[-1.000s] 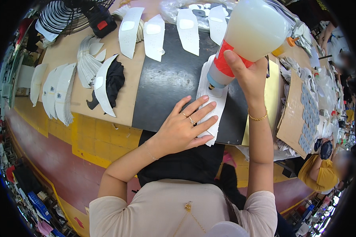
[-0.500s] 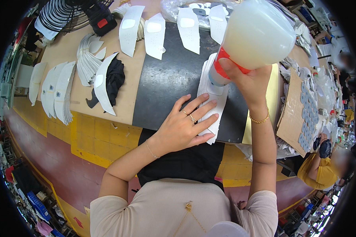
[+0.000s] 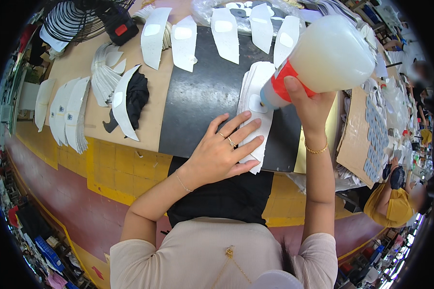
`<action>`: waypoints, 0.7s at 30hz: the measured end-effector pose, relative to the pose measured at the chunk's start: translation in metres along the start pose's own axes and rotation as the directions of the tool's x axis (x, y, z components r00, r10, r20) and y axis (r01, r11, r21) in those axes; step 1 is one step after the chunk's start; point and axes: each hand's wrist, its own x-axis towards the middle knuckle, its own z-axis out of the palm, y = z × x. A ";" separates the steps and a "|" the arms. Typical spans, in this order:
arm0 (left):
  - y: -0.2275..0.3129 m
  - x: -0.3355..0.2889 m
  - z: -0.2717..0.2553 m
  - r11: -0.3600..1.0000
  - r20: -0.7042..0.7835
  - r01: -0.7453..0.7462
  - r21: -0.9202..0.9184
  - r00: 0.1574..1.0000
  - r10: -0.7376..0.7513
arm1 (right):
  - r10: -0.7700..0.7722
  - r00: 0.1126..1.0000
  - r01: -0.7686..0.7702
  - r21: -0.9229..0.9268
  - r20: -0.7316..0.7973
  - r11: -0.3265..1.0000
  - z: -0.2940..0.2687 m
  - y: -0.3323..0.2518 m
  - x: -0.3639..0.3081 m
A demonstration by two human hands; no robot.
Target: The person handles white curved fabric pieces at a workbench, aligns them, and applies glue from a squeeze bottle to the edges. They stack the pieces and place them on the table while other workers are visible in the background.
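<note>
A stack of long white curved pieces (image 3: 250, 84) lies on the black mat (image 3: 193, 106) in front of me. Across the near end of the stack my left hand (image 3: 219, 154) rests flat with its fingers spread. My right hand (image 3: 314, 113) is closed around the neck of a translucent squeeze bottle (image 3: 335, 53) with pale contents and a red wrap. The bottle is tipped over, its narrow end low beside a pale patch (image 3: 258, 103) on the top piece. Whether the tip touches the patch, I cannot tell.
Several white pieces with patches (image 3: 183, 48) line the far side. Bundles of pieces (image 3: 77, 115) and a black cloth (image 3: 138, 96) lie left, below a wire fan (image 3: 77, 21). Cardboard with grey shapes (image 3: 364, 137) is at right; a person in yellow (image 3: 393, 207) sits beyond.
My right hand and the bottle have shifted slightly right, with the bottle leaning over more. A further patched piece shows behind it. My left hand stays nearly in place.
</note>
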 end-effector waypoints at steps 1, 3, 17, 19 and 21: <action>0.000 0.000 0.000 1.000 0.000 0.002 -0.001 1.000 -0.002 | 0.022 1.000 -0.022 0.015 -0.011 1.000 -0.001 0.001 -0.002; 0.001 -0.001 0.000 1.000 -0.001 0.007 -0.003 1.000 -0.007 | 0.064 0.997 -0.063 0.045 -0.031 0.997 -0.003 0.002 -0.005; 0.000 -0.001 -0.001 1.000 0.004 0.007 -0.014 1.000 -0.006 | 0.090 0.990 -0.073 0.146 -0.111 0.987 -0.002 0.002 -0.025; 0.000 0.000 -0.001 1.000 0.002 0.002 -0.010 1.000 -0.002 | 0.080 0.993 -0.067 0.150 -0.088 0.986 0.007 -0.002 -0.022; 0.000 0.000 0.000 1.000 -0.004 0.003 -0.017 1.000 -0.003 | 0.055 0.997 -0.048 0.136 -0.047 0.990 0.013 -0.007 -0.017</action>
